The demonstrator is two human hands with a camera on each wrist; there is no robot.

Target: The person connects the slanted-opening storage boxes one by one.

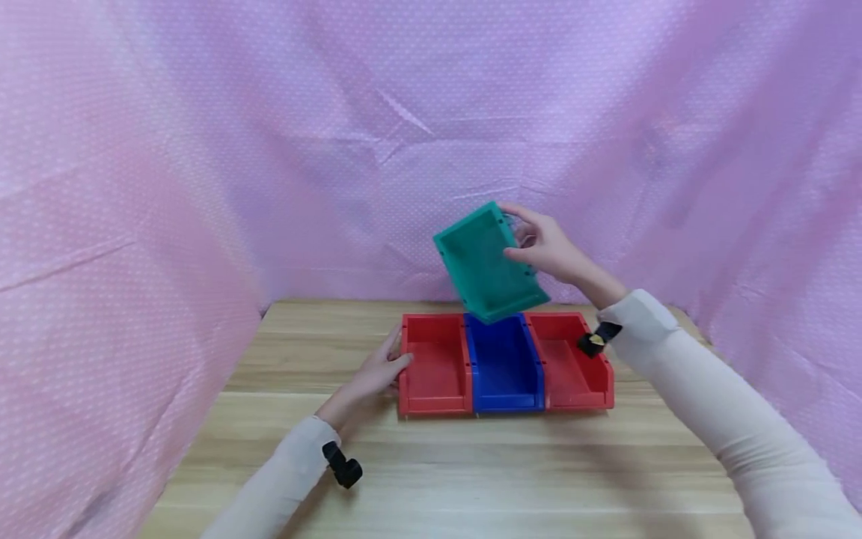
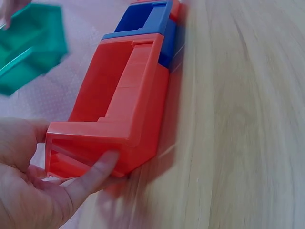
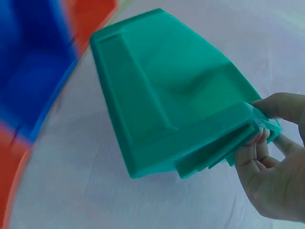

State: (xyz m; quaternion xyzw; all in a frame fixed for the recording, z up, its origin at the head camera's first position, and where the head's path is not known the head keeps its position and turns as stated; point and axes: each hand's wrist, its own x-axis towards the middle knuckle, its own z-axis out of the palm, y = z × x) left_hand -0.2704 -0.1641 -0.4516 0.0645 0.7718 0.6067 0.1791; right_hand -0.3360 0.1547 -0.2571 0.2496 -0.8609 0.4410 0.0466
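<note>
My right hand [image 1: 548, 247] grips a green plastic bin [image 1: 488, 266] by its side rim, thumb on one face and fingers curled under the edge. The bin hangs tilted in the air above the back of a blue bin [image 1: 505, 367]. My left hand [image 1: 373, 374] holds the outer side wall of the left red bin [image 1: 436, 370]. In the left wrist view, the thumb [image 2: 97, 174] lies along that wall, while the other fingers are partly hidden behind it. The blue bin stands between this red bin and another red bin [image 1: 566, 370], side by side in a row.
The bins stand on a wooden table [image 1: 539, 471] near its back edge. Pink dotted cloth [image 1: 323, 150] hangs behind and at both sides. A black wrist camera [image 1: 592, 343] on the right arm overlaps the right red bin in the head view.
</note>
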